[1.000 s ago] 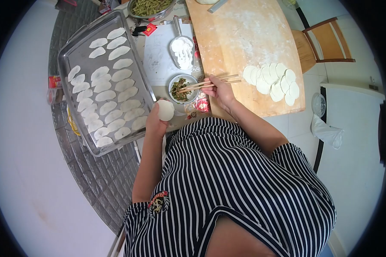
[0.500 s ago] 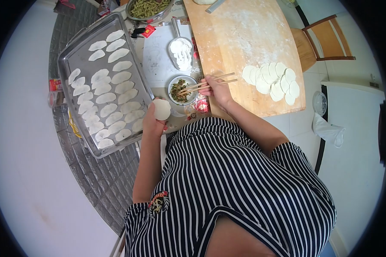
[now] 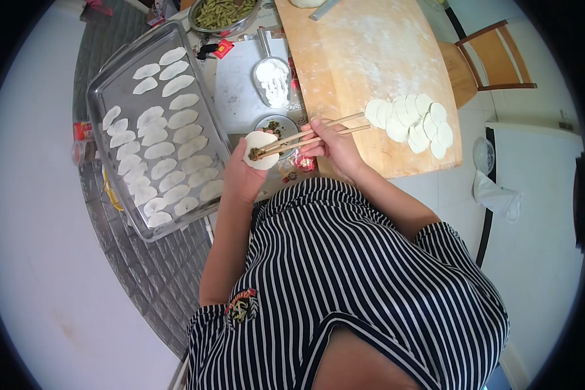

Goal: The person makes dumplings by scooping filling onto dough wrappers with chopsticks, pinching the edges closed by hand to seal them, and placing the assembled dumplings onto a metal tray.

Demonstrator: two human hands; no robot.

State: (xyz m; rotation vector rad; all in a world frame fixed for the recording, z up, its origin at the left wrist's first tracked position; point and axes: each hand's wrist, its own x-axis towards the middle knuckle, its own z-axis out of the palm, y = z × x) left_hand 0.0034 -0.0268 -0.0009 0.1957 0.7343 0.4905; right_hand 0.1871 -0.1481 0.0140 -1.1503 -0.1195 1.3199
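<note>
A round dumpling wrapper lies across the palm and fingers of my left hand, which grips its edge. A clump of dark green-brown filling sits on the wrapper near its left side. Between the fingers of my right hand is a pair of chopsticks, their tips touching the filling. Just behind the wrapper stands a white bowl with more chopped filling, partly hidden by the wrapper and chopsticks.
On the left, a metal tray bears rows of folded dumplings. Flat wrappers overlap on a floured wooden board. A metal scoop of flour lies behind the bowl; green pods fill a metal bowl farther back.
The chopsticks have moved from the bowl to the wrapper, bringing filling onto it. My left hand has shifted right and slightly up, so the wrapper now overlaps the bowl's near edge.
</note>
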